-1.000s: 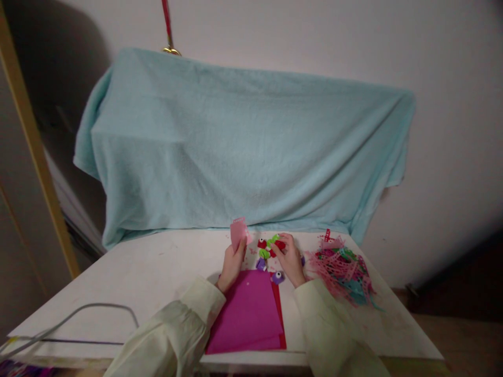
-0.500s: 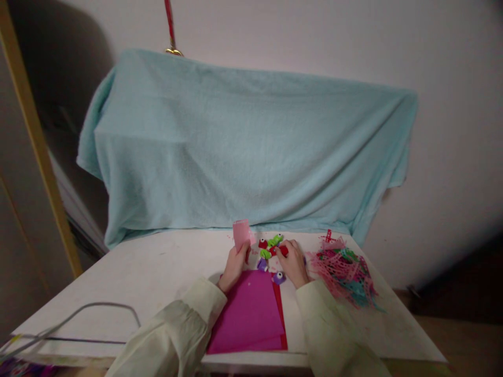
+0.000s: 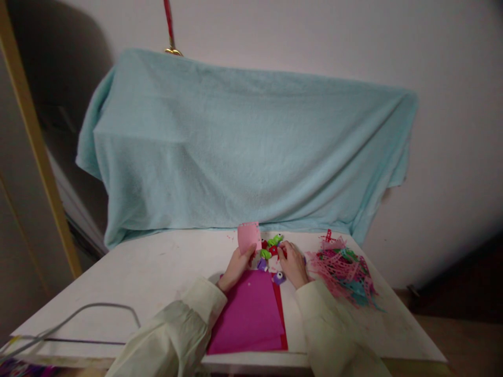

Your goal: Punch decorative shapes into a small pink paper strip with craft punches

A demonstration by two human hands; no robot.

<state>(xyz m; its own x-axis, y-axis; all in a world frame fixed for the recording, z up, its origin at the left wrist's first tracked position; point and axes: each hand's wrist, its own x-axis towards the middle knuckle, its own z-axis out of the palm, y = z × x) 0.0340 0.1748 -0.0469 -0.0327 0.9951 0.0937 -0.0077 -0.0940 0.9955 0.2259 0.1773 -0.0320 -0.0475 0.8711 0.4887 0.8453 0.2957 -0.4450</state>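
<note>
My left hand holds a small pink paper piece upright above the white table. My right hand grips a small red craft punch right beside the pink paper. Around them lie green punches and purple punches. A stack of magenta and red paper sheets lies under my wrists.
A heap of pink and teal punched paper scraps sits at the right of the table. A light blue towel covers something large behind it. A grey cable loops over the front left corner.
My left hand has carried the pink paper to the right, toward the red punch. My right hand has closed on the red punch and drawn it slightly left.
</note>
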